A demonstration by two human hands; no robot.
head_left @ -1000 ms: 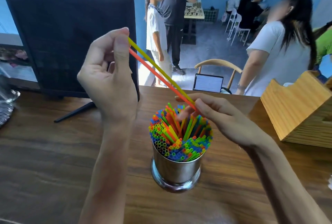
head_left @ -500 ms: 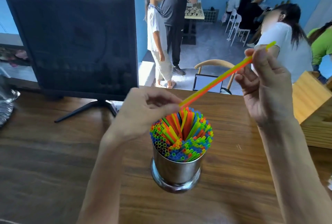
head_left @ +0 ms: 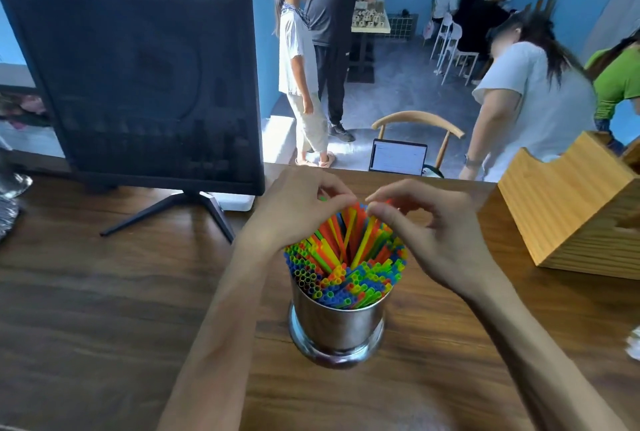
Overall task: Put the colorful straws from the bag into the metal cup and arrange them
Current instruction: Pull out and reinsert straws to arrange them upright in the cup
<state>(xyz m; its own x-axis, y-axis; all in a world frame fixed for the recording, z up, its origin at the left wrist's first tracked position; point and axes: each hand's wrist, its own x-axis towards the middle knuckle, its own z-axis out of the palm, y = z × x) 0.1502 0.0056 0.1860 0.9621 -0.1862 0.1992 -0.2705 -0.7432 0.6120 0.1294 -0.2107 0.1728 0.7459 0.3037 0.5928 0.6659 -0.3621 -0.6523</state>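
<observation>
On the wooden table (head_left: 104, 309) stands the metal cup (head_left: 337, 323), full of colorful straws (head_left: 346, 268). At their 12 o'clock tips, left hand (head_left: 298, 209) and right hand (head_left: 436, 230) both pinch raised straws.

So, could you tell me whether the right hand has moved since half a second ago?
Yes. The right hand has dropped from up near the wooden box down and leftward to the straws in the metal cup.

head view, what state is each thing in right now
metal cup: upright on the table, packed full
straws: standing in the cup, the far ones taller
left hand: pinching straw tips
right hand: pinching straw tips
monitor: screen dark
laptop: open, screen lit
</observation>
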